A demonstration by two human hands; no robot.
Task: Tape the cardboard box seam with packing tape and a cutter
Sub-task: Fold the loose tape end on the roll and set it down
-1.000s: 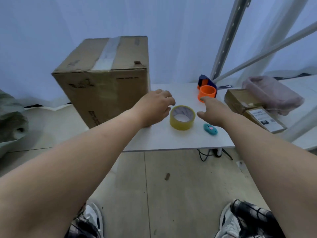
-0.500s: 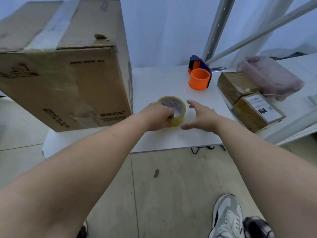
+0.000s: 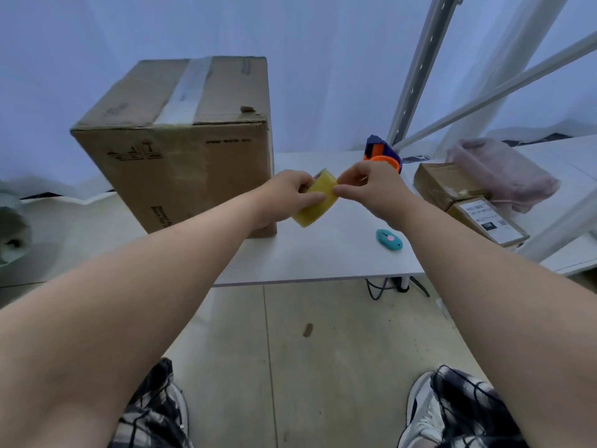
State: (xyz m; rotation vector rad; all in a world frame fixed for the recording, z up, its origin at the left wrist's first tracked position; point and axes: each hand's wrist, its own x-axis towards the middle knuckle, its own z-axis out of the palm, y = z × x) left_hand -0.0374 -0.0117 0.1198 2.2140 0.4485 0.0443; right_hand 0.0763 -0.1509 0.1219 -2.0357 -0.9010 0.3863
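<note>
Two shoes at the lower edge, the left one (image 3: pixel 176 405) partly hidden by checked trouser cloth, the right one (image 3: pixel 423 412) grey and white, stand on the pale floor. Two bare forearms reach forward to one roll of yellow packing tape (image 3: pixel 315 202), held above the white table (image 3: pixel 323 260) near its middle, tilted so that its outer band faces the camera. The left hand (image 3: pixel 287 197) is clamped on the roll, thumb across the band; the right hand (image 3: pixel 371 189) pinches the roll's upper right edge between thumb and forefinger. Half a second earlier the roll lay flat on the table, the left hand at its side and the right hand open beside it; it is now raised clear of the surface and gripped by both hands. One teal cutter (image 3: pixel 389 239) with a pink button lies on the table to the right of the roll, apart from it and below the right wrist. One large cardboard box (image 3: pixel 181 150) stands on the left of the table, its top seam covered by a strip of pale tape, one corner of the top flap torn. Two small cardboard parcels (image 3: pixel 465 202) lie at the right, touching each other. Behind the right hand stands one orange and blue tape dispenser (image 3: pixel 381 153). Farthest right rests one pink wrapped bundle (image 3: pixel 507 169).
</note>
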